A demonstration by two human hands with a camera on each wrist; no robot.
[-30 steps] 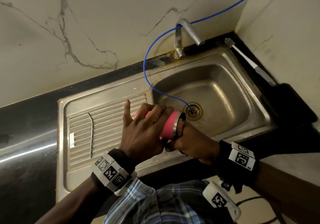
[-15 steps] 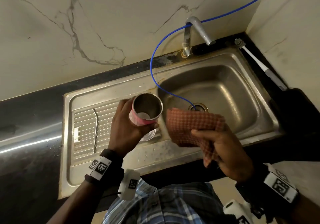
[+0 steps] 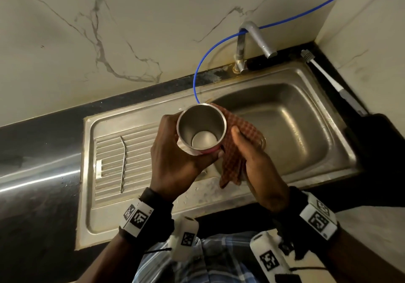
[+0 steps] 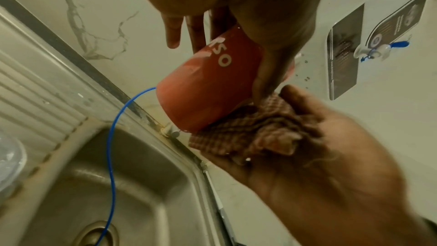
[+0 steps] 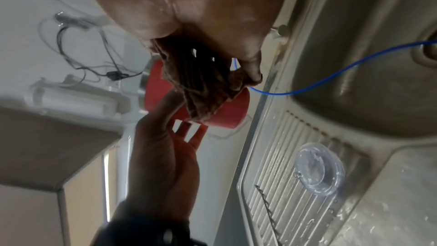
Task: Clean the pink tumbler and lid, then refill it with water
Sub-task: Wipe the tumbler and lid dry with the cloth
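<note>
Right now the left hand (image 3: 175,157) has the pink tumbler (image 3: 201,129) wrapped in its grip, thumb down one side and fingers round the far side, mouth up and tipped a little toward the head camera, so the bare steel inside shows down to the bottom. Against the tumbler's outer wall and base the right hand (image 3: 252,157) presses a checked reddish cloth (image 3: 238,146), bunched in its palm with thumb and fingers closed on it — the left wrist view shows the cloth touching the lower edge of the pink shell.

Both hands hold this over the sink (image 3: 328,164), at the seam between the basin and the ribbed drainboard (image 3: 114,151). On the drainboard lies the clear lid (image 5: 319,169), flat and apart from the hands, with a thin metal straw (image 3: 122,162) further along the ribs. A blue hose (image 3: 197,81) runs from the wall past the tap (image 3: 256,39) down to the drain.

My read: this is the wiping step on the tumbler's outside, so roughly the first half of the job, with no water in the cup. Next calls for turning the tumbler in the left hand so the cloth covers all the way round, keeping a firm hold since the shell looks wet and slick, then 2 things more: the lid and the refill.
</note>
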